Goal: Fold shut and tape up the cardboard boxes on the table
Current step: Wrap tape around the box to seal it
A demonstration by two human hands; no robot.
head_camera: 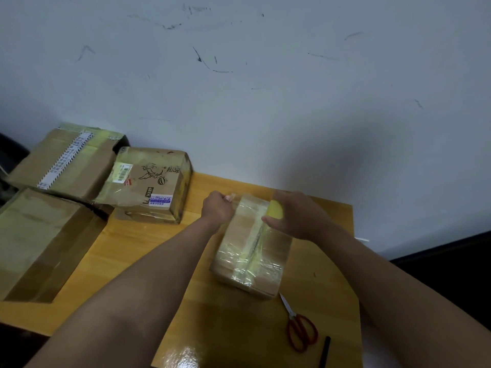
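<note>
Box at table centre-right, flaps shut, clear tape along seam. Long axis runs near-to-far, tilted slightly right at far end. Both hands at far end; box lies below & toward body from fingers. L hand at far-left corner, fingers curled, seems to pinch tape end. R hand over far top, gripping yellow tape roll. Scissors just beside near-right corner, nearer R hand. Other boxes well apart, left.
</note>
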